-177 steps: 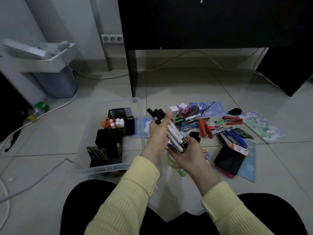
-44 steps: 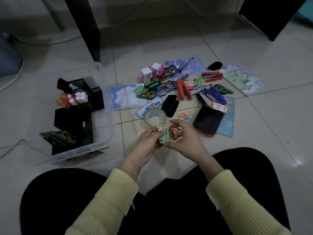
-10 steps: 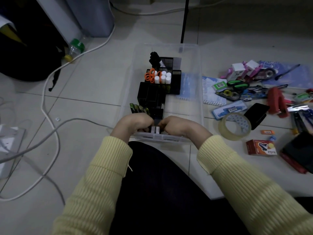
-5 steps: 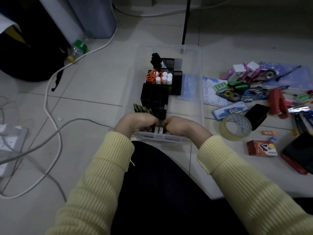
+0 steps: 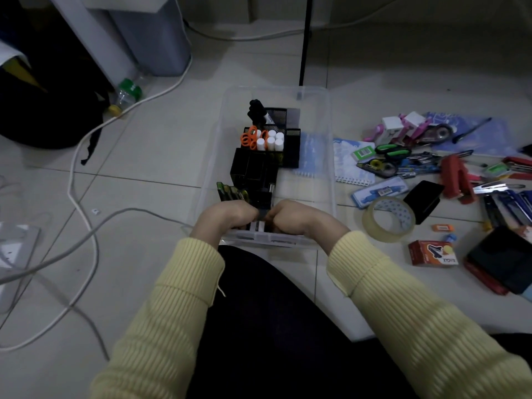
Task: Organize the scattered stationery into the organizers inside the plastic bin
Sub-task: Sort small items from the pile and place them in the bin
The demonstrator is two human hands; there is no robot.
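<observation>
Pale floor tiles carry everything, with a clear plastic bin point(image 5: 329, 156) set straight ahead of the seated person's knees. Inside the bin, along its left side, stand the black organizers point(image 5: 253, 171): a mesh one at the far end and a solid one nearer. The mesh one holds black markers point(image 5: 257, 110) upright at the back, then orange scissors point(image 5: 248, 138) beside a cluster of white caps point(image 5: 270, 141). Green-and-yellow pens point(image 5: 230, 192) lean at the left of the nearer organizer.

The 2 hands meet at the bin's near end, just inside its rim and close against the nearer organizer. The left hand point(image 5: 227, 216) and right hand point(image 5: 298, 217) are knuckles up, with fingers curled under and thumbs close together. A small dark piece point(image 5: 262, 215) shows between them, perhaps pinched in the grip. The fingertips are hidden, so I cannot tell what either grip closes on. Yellow ribbed sleeves point(image 5: 403, 306) cover both forearms.

More loose items lie outside, on the floor to the right of the bin and apart from the hands. A roll of clear tape point(image 5: 383, 236) is nearest, with a red box point(image 5: 433, 253) to its right. A blue spiral notebook point(image 5: 349, 164) lies just beside the bin's right wall, and a red stapler point(image 5: 456, 178) lies farther right. White cables point(image 5: 86, 156) loop over the floor to the left.
</observation>
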